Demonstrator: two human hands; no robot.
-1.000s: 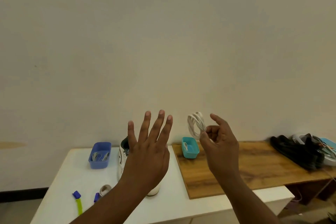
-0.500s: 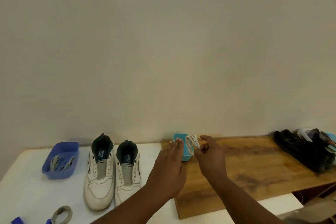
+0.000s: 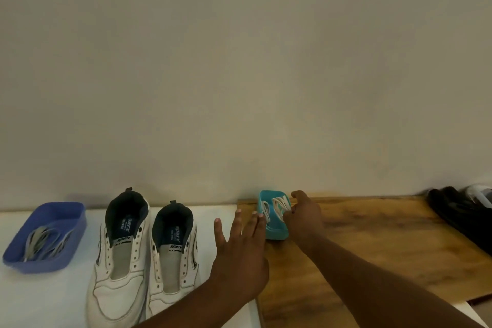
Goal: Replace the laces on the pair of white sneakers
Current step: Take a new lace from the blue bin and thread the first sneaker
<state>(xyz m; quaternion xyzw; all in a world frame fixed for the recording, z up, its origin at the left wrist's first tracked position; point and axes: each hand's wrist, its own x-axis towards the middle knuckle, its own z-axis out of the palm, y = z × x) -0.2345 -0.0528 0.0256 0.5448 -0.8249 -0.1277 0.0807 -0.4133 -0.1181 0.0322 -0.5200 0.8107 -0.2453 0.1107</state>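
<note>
- Fingers (image 3: 235, 224) of the left hand (image 3: 241, 255): straight and spread, holding nothing; the hand is palm down over the seam between the white table (image 3: 34, 298) and the wooden board (image 3: 372, 242), its fingertips just beside the teal tray (image 3: 277, 233).
- Right hand (image 3: 304, 214): fingers curled, pinching a coiled white lace (image 3: 279, 206) at the rim of the teal tray; the coil sits over the tray's opening. Whether the lace touches the tray floor cannot be told.
- Teal tray: stands on the near-left corner region of the wooden board, close to the wall; a second pale lace (image 3: 265, 212) lies inside it.
- White sneakers (image 3: 119, 261): the pair stands side by side on the white table, toes toward the viewer, heels toward the wall; their eyelets carry no laces and the tongues lie bare.
- Blue tray (image 3: 77, 224): on the white table, left of the sneakers and apart from them; it holds greyish laces (image 3: 44, 243).
- Dark shoes (image 3: 463, 213): at the far right end of the wooden board, against the wall, with a pale shoe (image 3: 479, 194) partly visible behind them.
</note>
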